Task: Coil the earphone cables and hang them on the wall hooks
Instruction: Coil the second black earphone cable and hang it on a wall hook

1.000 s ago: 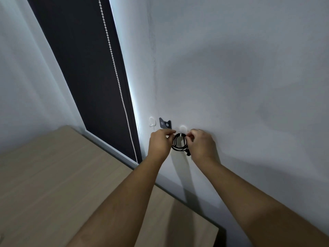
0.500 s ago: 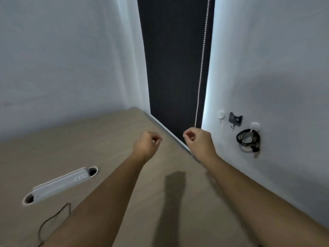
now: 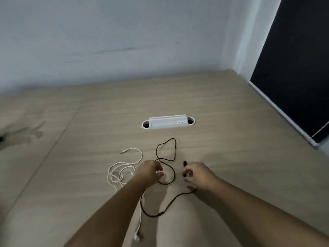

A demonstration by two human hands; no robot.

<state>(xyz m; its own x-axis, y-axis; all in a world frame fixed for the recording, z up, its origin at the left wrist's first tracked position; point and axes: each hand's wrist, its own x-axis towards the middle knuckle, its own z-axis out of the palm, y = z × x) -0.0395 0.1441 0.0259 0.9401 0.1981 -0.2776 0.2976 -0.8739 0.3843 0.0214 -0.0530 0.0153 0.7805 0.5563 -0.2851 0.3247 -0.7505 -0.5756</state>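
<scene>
Your two hands hang low over the desk (image 3: 231, 122), both reaching into the black earphone cable (image 3: 173, 148) that sprawls loose and uncoiled on the wood. Your left hand (image 3: 147, 172) has its fingers (image 3: 159, 169) bent and spread, not clenched; the cable's middle loop passes just under and beside the fingertips, and you cannot tell from here whether they actually touch it. Your right hand (image 3: 197, 173) curls its fingers (image 3: 187, 171) inward beside two small black earbuds (image 3: 184, 164) — one sits right at the fingertips, another just below them, and whether either is pinched is too blurred to say. From under your right hand the black cable runs back toward you, bends around below your left wrist and rises into the loops ahead of your fingers. The white earphone cable (image 3: 122, 166) lies tangled just outside your left hand, its plug end stretched out beyond the fingers and its other end trailing under your left forearm. Well beyond both hands a white cable grommet (image 3: 168, 122) is set into the desk — past it stands the pale wall (image 3: 124, 32).
</scene>
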